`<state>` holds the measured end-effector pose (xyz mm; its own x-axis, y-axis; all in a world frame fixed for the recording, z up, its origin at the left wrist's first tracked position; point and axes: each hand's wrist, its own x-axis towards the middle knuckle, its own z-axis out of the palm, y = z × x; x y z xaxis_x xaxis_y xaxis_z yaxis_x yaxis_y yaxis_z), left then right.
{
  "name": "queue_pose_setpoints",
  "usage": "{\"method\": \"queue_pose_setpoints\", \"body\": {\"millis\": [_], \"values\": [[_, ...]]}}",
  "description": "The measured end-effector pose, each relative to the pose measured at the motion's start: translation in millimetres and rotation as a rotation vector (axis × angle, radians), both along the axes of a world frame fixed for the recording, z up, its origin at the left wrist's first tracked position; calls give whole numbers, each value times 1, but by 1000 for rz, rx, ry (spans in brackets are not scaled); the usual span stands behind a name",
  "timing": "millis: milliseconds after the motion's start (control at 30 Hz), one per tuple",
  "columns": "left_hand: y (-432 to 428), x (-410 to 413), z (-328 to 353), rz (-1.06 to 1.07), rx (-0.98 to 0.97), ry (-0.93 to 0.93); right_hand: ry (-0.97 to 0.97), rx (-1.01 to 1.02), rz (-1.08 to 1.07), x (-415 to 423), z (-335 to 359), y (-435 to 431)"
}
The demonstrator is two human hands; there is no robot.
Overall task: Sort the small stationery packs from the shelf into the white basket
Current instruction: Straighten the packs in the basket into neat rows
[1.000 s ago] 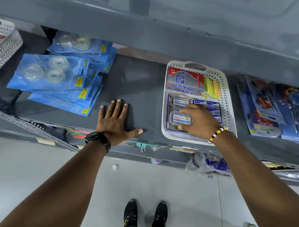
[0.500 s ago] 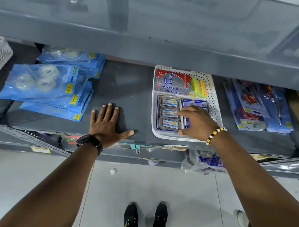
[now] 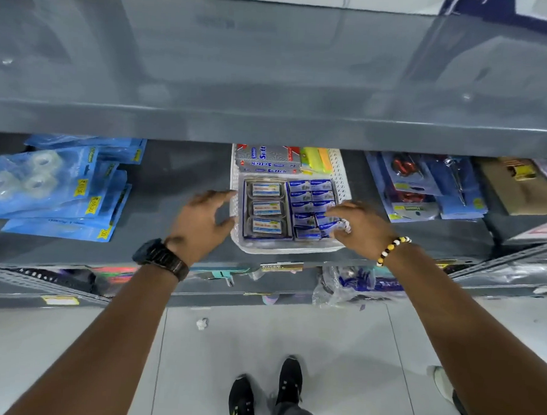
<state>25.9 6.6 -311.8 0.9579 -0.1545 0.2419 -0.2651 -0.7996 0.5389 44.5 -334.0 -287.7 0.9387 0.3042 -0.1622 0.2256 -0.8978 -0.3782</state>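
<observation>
A white perforated basket (image 3: pixel 283 248) stands on the grey shelf (image 3: pixel 179 178). Inside it lie three clear boxes (image 3: pixel 266 210) in a column on the left and several small blue packs (image 3: pixel 312 196) on the right, with a red-and-grey box (image 3: pixel 268 158) and highlighters (image 3: pixel 318 159) at the back. My left hand (image 3: pixel 202 223) is at the basket's left wall, fingers spread and curled toward it. My right hand (image 3: pixel 359 226) is at the basket's right side, fingertips over the blue packs. Whether either hand grips the basket is unclear.
Blue tape packs (image 3: pixel 47 185) are stacked on the shelf to the left. Carded scissors and tools (image 3: pixel 423 185) lie to the right, with a brown box (image 3: pixel 517 186) beyond. An upper shelf (image 3: pixel 271 81) overhangs the back of the basket. My black shoes (image 3: pixel 264 392) stand on the floor.
My left hand lifted off the shelf and moved right to the basket's left wall. My right hand shifted to the basket's right side. The view dropped lower under the upper shelf.
</observation>
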Motion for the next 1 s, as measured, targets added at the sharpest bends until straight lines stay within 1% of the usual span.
{"method": "queue_pose_setpoints", "body": {"millis": [100, 200, 267, 333, 500, 600, 667, 800, 933, 1000], "values": [[-21, 9, 7, -138, 223, 113, 50, -68, 73, 8, 0, 0], [-39, 15, 11, -199, 449, 278, -6, -151, 176, 14, -5, 4], [-48, 17, 10, -219, 584, 294, -52, -214, 259, 16, -10, 8], [-50, 18, 7, -201, 631, 269, -85, -237, 295, 17, -15, 9], [-49, 18, -6, -171, 642, 206, -146, -218, 260, 17, -20, 10], [-51, 17, -8, -168, 605, 224, -115, -235, 268, 20, -20, 14], [-55, 16, -11, -154, 621, 240, -93, -252, 282, 21, -18, 17], [-61, 13, -15, -129, 595, 240, -46, -163, 227, 25, -17, 23], [-69, 11, -12, -112, 486, 233, -92, -170, 366, 28, -24, 37], [-68, 10, -13, -112, 449, 221, -95, -191, 372, 32, -25, 41]]}}
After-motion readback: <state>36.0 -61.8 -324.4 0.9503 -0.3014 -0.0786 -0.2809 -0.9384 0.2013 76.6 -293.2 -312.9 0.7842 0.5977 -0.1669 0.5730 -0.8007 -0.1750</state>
